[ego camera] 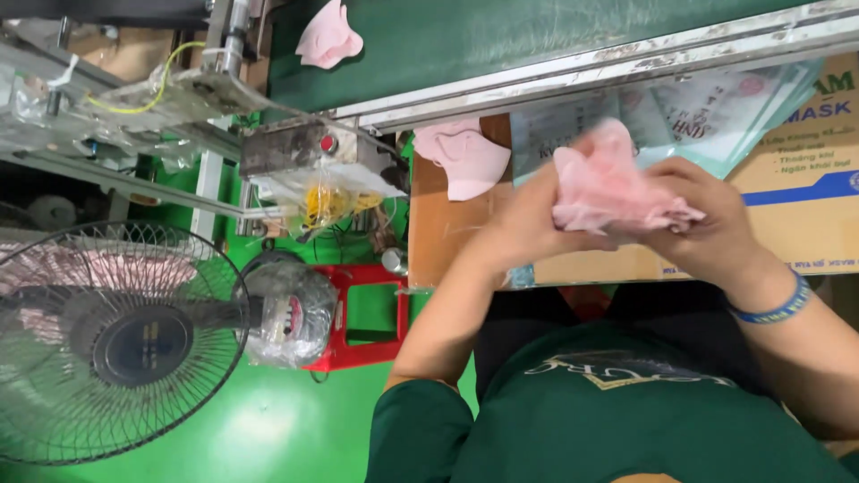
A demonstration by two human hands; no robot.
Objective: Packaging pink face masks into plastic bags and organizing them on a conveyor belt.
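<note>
Hands: both closed on one pink face mask (pixel 617 188), held in the air at about 2 o'clock in the view; left hand (pixel 528 228) grips its 9 o'clock side, right hand (pixel 707 224) pinches its 3 o'clock end — fingers curled, not spread.
Mask position: above the near edge of the brown desk (pixel 443 241), in front of a cardboard box (pixel 805 224) and a stack of clear printed pouches (pixel 680 112).
Handling: looks very light and soft, a thin fabric that crumples and folds under the fingers; not fragile, but limp, so it is probably best taken at the two side edges where the hands are now.
Look: pale pink, matte, creased, bunched into folds with a pointed corner toward 3 o'clock; blurred, so ear loops cannot be made out.
Other masks: a second pink mask (pixel 465 156) lies on the desk at 12 o'clock — a third pink mask (pixel 329 38) sits on the green conveyor belt (pixel 501 36) at 11 o'clock.
Surroundings: electric fan (pixel 112 344) at 8 o'clock; red plastic stool (pixel 367 313) on the green floor (pixel 268 420); blue wristband (pixel 774 309) on the right wrist.
</note>
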